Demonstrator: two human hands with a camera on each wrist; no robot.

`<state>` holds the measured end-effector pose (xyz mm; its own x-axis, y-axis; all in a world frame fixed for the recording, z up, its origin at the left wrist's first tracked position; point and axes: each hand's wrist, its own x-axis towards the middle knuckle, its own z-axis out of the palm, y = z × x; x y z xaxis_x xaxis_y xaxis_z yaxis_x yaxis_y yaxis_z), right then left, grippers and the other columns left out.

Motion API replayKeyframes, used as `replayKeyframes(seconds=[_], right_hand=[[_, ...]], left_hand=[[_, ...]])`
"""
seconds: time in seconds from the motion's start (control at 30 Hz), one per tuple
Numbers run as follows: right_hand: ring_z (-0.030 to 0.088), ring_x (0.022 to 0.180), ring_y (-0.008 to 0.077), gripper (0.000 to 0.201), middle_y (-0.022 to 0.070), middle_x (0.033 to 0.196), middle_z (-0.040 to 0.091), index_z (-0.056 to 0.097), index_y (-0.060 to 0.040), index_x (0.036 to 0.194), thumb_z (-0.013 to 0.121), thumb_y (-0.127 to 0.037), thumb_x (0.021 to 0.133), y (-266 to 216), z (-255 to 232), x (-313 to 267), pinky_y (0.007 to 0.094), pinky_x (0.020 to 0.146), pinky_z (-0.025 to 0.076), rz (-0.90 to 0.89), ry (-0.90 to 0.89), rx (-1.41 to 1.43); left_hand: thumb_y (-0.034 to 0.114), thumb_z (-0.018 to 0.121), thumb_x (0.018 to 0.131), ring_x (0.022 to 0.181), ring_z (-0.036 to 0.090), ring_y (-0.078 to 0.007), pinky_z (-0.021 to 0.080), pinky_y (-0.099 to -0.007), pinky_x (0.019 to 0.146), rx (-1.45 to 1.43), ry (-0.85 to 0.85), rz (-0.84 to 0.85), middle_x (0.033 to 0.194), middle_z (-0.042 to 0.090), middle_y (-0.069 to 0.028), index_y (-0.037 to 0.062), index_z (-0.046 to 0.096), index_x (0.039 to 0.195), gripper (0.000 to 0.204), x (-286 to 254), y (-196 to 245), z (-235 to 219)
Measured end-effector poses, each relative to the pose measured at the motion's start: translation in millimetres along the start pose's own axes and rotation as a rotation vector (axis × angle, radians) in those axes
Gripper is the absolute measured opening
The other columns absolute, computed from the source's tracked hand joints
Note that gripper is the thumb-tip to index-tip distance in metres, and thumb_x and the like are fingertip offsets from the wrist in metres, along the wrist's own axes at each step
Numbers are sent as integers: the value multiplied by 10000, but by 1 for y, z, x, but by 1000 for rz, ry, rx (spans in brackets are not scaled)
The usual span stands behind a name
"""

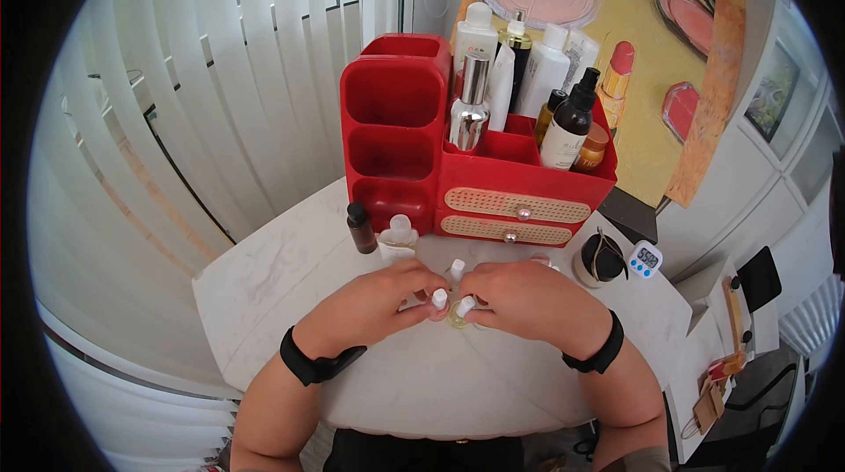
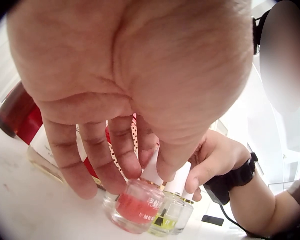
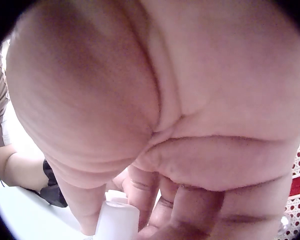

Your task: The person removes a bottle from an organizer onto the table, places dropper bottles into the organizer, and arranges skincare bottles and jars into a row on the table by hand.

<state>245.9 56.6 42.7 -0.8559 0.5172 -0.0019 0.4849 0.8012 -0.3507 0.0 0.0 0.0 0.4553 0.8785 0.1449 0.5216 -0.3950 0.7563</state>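
Both hands meet at a cluster of small nail polish bottles on the white marble table [image 1: 264,296]. Left hand [image 1: 374,300] has thumb and fingers curled round the white cap of the pink nail polish bottle [image 2: 137,207], pinching it from above; the bottle stands upright on the table directly under the grip. Right hand [image 1: 528,296] pinches the white cap of the yellow nail polish bottle [image 2: 165,220], which stands touching the pink one on its right side; in the right wrist view a white cap [image 3: 117,220] shows between the curled fingers. 1 more white-capped bottle [image 1: 456,270] stands just behind the 2 grips, between the hands. Beyond the grips sits a red cosmetics organizer [image 1: 396,137] with 2 woven-front drawers, loaded with lotion and spray bottles. Just beyond the left hand: a small dark brown bottle [image 1: 361,227] and a clear bottle [image 1: 399,236]. Beyond the right hand: a black jar [image 1: 601,259] and a small digital timer [image 1: 645,259].
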Motion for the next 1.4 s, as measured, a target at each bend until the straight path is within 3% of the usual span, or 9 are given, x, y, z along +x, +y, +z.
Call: replayKeyframes(seconds=[0.2, 0.27, 0.6, 0.7, 0.77, 1.0, 1.23, 1.3, 1.4], right_hand=[[717, 878, 349, 182, 131, 923, 706, 703, -58, 1009, 727, -207, 908, -4, -2, -2, 468, 787, 570, 15, -14, -33], [706, 907, 270, 154, 22, 963, 707, 718, -156, 1065, 705, -245, 941, -2, 1, -2, 451, 726, 495, 42, -40, -61], [707, 961, 279, 255, 40, 1017, 710, 727, -135, 1119, 732, -323, 947, -8, -4, -6, 442, 772, 522, 107, -24, -107], [708, 896, 282, 322, 68, 956, 709, 721, -94, 1113, 772, -355, 931, -16, -23, -18, 409, 738, 547, 78, 172, -97], [687, 736, 202, 284, 58, 862, 694, 709, -65, 1095, 811, -264, 919, -28, -45, -27, 330, 645, 535, 98, 381, -31], [583, 591, 117, 334, 35, 893, 698, 686, -58, 1201, 796, -98, 888, -24, -68, -22, 271, 565, 487, 178, 919, 76], [708, 945, 327, 452, 131, 1136, 680, 625, -14, 1320, 730, -229, 937, -43, -100, 51, 421, 771, 593, 27, 934, -399], [713, 946, 319, 463, 143, 1128, 685, 623, -4, 1327, 722, -239, 941, -33, -109, 69, 418, 769, 595, 67, 931, -493], [733, 903, 317, 425, 175, 1002, 723, 648, 6, 1237, 701, -306, 955, -34, -115, 86, 435, 747, 599, 110, 929, -649]], left_hand=[[130, 734, 967, 927, 672, -307, 554, -372, 848, -29, 28, 15, 1124, 645, -113, 52, 666, 1245, 296, -2, -2, 1], [134, 733, 972, 929, 676, -304, 554, -375, 851, -1, -1, 23, 1126, 643, -107, 54, 665, 1250, 297, -1, -5, 1], [146, 754, 973, 976, 695, -255, 588, -335, 862, 51, -50, 1, 1219, 622, -95, 59, 654, 1339, 390, -2, -6, 2], [175, 744, 973, 969, 703, -304, 562, -370, 877, 32, -7, 18, 1161, 638, -101, 56, 667, 1218, 284, -2, -3, 2], [198, 771, 963, 993, 689, -270, 581, -346, 888, 38, -34, 24, 1213, 624, -104, 75, 643, 1365, 439, -3, -8, 3], [216, 741, 992, 1087, 668, -287, 570, -349, 938, -15, -83, 24, 1237, 629, -129, 72, 624, 1394, 443, -3, -15, 2], [233, 715, 1000, 1013, 685, -298, 554, -366, 915, 10, -26, 116, 1143, 667, -151, 24, 641, 1283, 359, -4, -23, 11], [246, 704, 998, 950, 687, -316, 542, -379, 879, -19, 11, 147, 1086, 675, -158, 8, 653, 1185, 308, -4, -21, 8], [232, 726, 1000, 1051, 690, -300, 555, -357, 948, 5, -51, 86, 1174, 677, -150, 20, 654, 1313, 385, -6, -20, 5]])
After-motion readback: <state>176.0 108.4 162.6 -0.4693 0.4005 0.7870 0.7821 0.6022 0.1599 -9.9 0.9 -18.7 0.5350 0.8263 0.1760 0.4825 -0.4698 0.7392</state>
